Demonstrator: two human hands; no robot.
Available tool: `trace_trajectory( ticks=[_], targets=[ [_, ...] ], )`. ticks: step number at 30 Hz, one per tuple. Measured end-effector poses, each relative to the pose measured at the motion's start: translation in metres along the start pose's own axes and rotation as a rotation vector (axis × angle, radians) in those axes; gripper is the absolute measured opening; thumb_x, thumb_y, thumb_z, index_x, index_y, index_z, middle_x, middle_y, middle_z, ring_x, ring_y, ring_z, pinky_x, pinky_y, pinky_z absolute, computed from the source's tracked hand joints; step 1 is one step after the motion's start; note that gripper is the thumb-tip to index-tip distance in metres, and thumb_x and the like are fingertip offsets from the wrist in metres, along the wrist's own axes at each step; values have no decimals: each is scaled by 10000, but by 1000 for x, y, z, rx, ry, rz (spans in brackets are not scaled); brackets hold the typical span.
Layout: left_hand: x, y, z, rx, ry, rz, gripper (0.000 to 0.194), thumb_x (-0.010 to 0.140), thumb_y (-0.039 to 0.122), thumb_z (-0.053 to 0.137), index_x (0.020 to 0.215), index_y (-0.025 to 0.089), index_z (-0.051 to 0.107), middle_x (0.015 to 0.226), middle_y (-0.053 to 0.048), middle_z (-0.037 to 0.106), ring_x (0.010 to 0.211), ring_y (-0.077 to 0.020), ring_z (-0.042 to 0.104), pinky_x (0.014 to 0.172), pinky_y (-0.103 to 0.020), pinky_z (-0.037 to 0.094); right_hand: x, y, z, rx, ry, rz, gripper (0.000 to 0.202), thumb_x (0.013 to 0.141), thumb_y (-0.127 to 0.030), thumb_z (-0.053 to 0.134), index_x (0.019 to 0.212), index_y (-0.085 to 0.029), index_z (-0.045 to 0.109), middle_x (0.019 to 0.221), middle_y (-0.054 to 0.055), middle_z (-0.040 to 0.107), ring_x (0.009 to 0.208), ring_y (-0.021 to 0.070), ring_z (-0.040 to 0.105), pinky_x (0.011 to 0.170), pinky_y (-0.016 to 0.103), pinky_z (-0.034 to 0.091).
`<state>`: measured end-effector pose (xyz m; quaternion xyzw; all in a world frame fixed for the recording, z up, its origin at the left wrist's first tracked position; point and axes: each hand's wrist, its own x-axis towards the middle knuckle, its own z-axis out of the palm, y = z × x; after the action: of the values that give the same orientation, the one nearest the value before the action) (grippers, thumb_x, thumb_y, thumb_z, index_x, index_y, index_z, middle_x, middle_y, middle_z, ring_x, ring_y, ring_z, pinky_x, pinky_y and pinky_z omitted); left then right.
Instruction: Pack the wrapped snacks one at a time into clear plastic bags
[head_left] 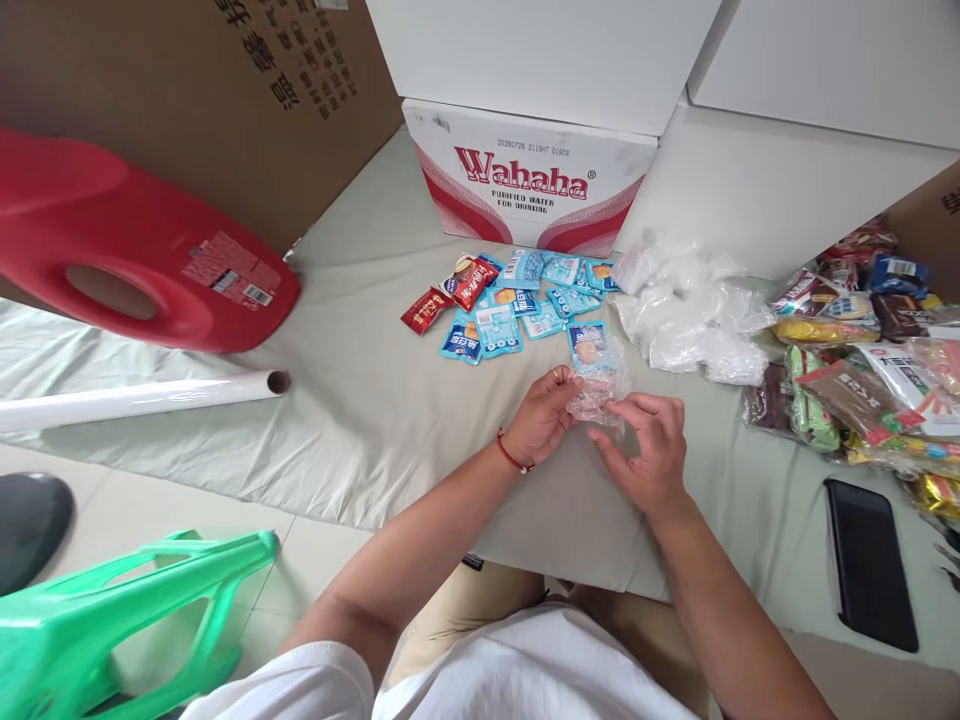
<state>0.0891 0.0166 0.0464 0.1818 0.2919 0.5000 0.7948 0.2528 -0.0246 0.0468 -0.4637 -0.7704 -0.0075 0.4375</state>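
Observation:
A crinkled clear plastic bag (592, 398) is pinched at its left side by my left hand (541, 412), which wears a red cord bracelet. My right hand (643, 445) is at the bag's right side, its fingertips touching the plastic while the thumb stays apart below. Just beyond, a blue snack packet (589, 345) lies against or under the plastic; I cannot tell which. Farther back are several more blue snack packets (498, 330) in a loose pile, with two red packets (427, 310) at its left. A heap of clear plastic bags (694, 310) sits to the right.
Behind the pile stands a Wahaha water carton (525, 180). A red jug (135, 240) and white roll (142, 398) are at left, above a green stool (150, 610). On the right lie mixed snack packs (862, 390) and a black phone (871, 565).

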Motion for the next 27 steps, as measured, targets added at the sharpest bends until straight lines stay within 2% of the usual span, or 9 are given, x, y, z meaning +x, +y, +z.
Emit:
trace_trajectory(
  ticks=[5,10,14,17,19,22,24,27],
  targets=[
    [2,-3,-3,-10,-11,-31,406,700,380,899,780,180,555,781,0,691,782,-165,695,768,-305,573,0,3,2,-68,-22,3,241,909,-74,644,1048,-265,692,926,39,638,877,202,555,762,339,495],
    [5,-2,-7,-13,-8,-39,412,707,382,899,795,190,546,779,15,689,798,-174,713,846,-358,594,1,3,-3,-36,37,15,257,900,-52,649,998,-279,717,848,22,640,821,186,549,707,315,481],
    [1,0,-7,91,-85,-92,434,747,514,853,870,190,591,887,-26,719,854,-205,730,752,-330,590,-2,4,-3,-16,82,113,212,920,-99,646,1027,-270,712,896,32,653,830,181,617,710,319,526],
    [-2,0,-7,242,-148,-92,453,705,480,892,948,184,648,939,-37,720,837,-177,705,650,-253,533,-5,5,1,24,86,173,174,926,-128,657,1031,-257,708,923,35,666,804,164,653,669,293,542],
    [-1,-2,-8,316,-140,-33,423,683,439,911,912,166,682,841,-16,697,738,-130,648,594,-222,479,-5,4,3,38,52,160,154,930,-138,653,1010,-256,712,906,31,674,796,161,657,669,291,543],
    [3,-2,-11,314,-46,74,350,692,410,901,771,153,677,678,24,632,615,-83,556,574,-214,434,-3,3,1,76,13,166,108,942,-188,651,987,-257,721,876,28,682,800,169,653,691,307,543],
    [4,2,-12,223,-5,97,335,697,404,893,806,160,691,738,9,678,700,-115,630,657,-237,487,-2,3,-2,119,36,246,71,946,-245,661,976,-250,725,873,28,682,792,169,641,697,311,535],
    [4,10,-12,46,-56,40,349,710,358,878,945,167,706,1003,-63,758,1059,-258,712,917,-382,553,-1,8,-6,209,139,466,132,954,-346,661,965,-231,724,890,28,666,782,159,611,708,306,511]
  ],
)
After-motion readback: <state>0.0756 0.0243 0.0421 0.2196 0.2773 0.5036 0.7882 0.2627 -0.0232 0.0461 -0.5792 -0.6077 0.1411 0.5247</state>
